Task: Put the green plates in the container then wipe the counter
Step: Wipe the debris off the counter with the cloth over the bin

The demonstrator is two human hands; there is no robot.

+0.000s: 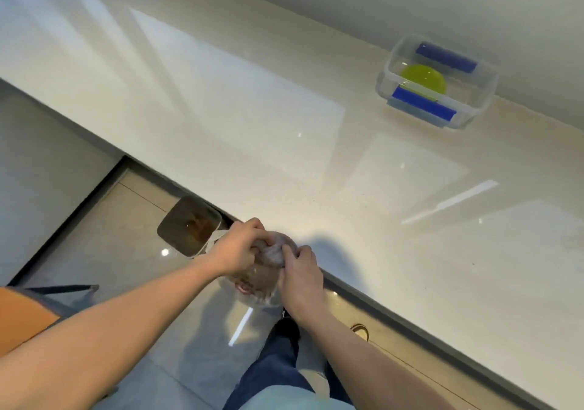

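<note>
Now, stage: green plates (423, 78) lie inside the clear container (483, 93) at about 2 o'clock of the frame, so the first half of the task reads as done; wiping is judged not yet begun.

Container: stands on the counter (252, 119) against the back wall, lid off, blue clips on its two long sides. How many plates are stacked inside cannot be told.

Left hand (235, 248): fingers curled tight over a bunched greyish cloth (273, 253), at 6 o'clock just at the counter's near edge.

Right hand (300, 278): fingertips pinching the same cloth from the other side, palm against a clear vessel (256, 286) held below it. What the vessel is cannot be told.

Key relation: open counter spreads from the hands toward 12 and 2 o'clock, its long run going 10 to 4 o'clock. Both hands sit equally near the edge; the right hand is nearer the container end.

Judgement: next move probably calls for the cloth to be lifted onto the surface, then strokes along the long run.

Risk: sweeping into the container at the far end.
</note>
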